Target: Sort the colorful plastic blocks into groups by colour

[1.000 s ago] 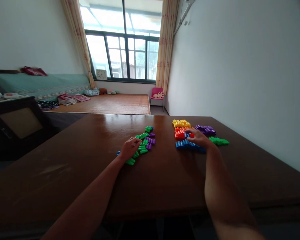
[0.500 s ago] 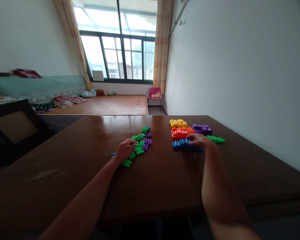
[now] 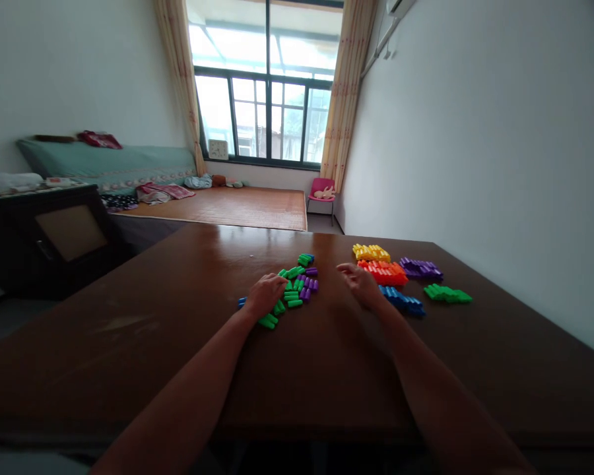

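Note:
My left hand (image 3: 267, 295) rests over the left side of a loose pile of small green plastic pieces (image 3: 293, 295), shaped like short tubes. Its fingers are bent and drawn together; whatever is in them is hidden. Several purple pieces (image 3: 307, 285) lie along the pile's right edge, and a blue piece (image 3: 242, 302) peeks out left of the hand. Between this pile and the sorted groups, my right hand (image 3: 359, 284) hovers with fingers a little apart and nothing visible in them. Closest to it are the orange row (image 3: 383, 272) and the blue row (image 3: 402, 301).
Beyond the orange row lies a yellow group (image 3: 371, 253). Farther right are a purple group (image 3: 420, 268) and a green group (image 3: 448, 294). All sit on a dark brown table (image 3: 307, 382). A bed (image 3: 247, 206) and a pink chair (image 3: 323, 188) stand behind it.
My right hand has left the blue row and moved left toward the loose pile. My left hand stays at the pile. The view has shifted, so the scene sits farther right.

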Demonstrator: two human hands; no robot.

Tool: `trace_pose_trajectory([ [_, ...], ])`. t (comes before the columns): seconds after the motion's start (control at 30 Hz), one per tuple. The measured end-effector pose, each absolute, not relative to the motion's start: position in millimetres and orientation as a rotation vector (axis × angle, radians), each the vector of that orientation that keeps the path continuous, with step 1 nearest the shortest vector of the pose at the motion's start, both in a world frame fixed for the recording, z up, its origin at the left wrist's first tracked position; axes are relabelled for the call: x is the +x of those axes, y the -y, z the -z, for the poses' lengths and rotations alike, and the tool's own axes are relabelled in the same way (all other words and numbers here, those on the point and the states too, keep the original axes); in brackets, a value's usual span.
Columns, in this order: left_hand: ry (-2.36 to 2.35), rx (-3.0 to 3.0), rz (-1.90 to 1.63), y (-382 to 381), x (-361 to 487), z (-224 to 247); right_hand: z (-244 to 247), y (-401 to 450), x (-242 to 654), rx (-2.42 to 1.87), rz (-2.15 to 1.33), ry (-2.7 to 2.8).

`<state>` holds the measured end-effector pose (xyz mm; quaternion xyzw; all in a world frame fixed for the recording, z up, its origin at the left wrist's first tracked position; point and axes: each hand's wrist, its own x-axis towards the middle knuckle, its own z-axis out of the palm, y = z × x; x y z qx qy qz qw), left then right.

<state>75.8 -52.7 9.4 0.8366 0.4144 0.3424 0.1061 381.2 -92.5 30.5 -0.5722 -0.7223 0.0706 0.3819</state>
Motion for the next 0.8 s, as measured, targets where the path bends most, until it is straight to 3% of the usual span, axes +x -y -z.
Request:
trace_pose_trajectory([
  [0.17, -1.244, 2.517, -0.875, 55, 77, -3, -3, 38, 310, -1.334, -0.148, 2.039],
  [0.43, -1.31, 2.501, -0.849, 56, 79, -7, -6, -57, 321, -1.587, -0.27, 2.005],
  [0.8, -1.36, 2.461, -0.824, 58, 81, -10, -4, -58, 328, -1.638, -0.585, 2.045],
])
